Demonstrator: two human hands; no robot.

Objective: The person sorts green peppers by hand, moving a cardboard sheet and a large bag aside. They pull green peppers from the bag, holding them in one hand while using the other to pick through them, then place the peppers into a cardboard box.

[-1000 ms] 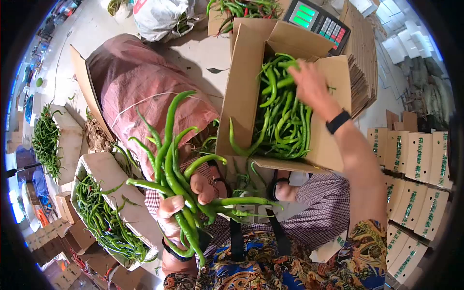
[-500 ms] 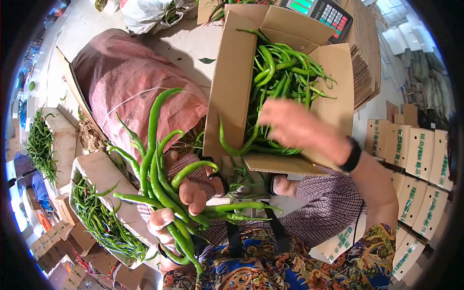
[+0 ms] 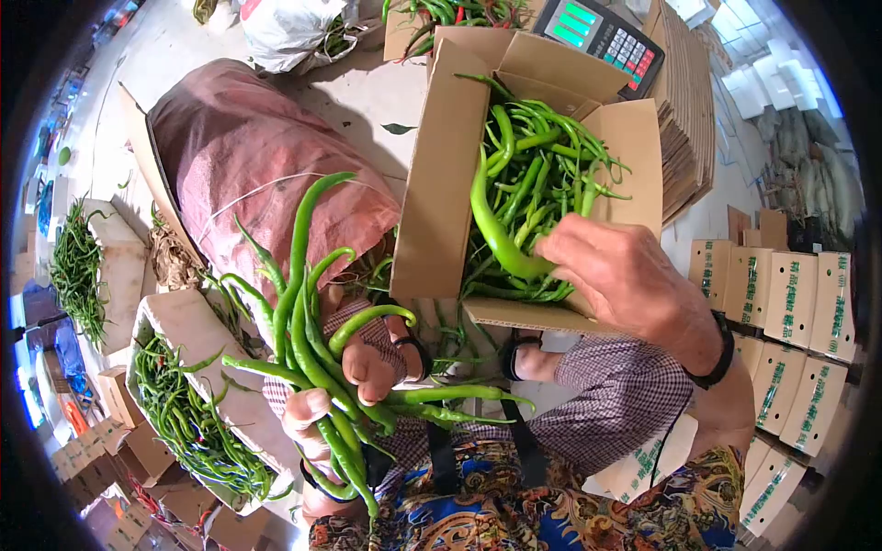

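Note:
A bunch of long green chili peppers (image 3: 317, 367) is gripped in my left hand (image 3: 307, 411), above my lap, with the tips fanning out on several sides. My right hand (image 3: 634, 280) is over the near right part of an open cardboard box (image 3: 439, 174). Its fingers pinch the lower end of a thick, curved green chili pepper (image 3: 496, 241), which points up and to the left. More green chili peppers (image 3: 542, 151) lie heaped inside the box beneath it.
A pink sack (image 3: 266, 156) lies left of the box. Foam boxes of peppers (image 3: 197, 418) stand at the left. Behind are a digital scale (image 3: 602, 41) and a white bag (image 3: 299, 32). Flattened cardboard (image 3: 687, 119) is stacked at right, near printed cartons (image 3: 790, 298).
My right hand has moved right and toward me, and a thick curved pepper now shows at its fingers. My left hand keeps its bunch almost where it was.

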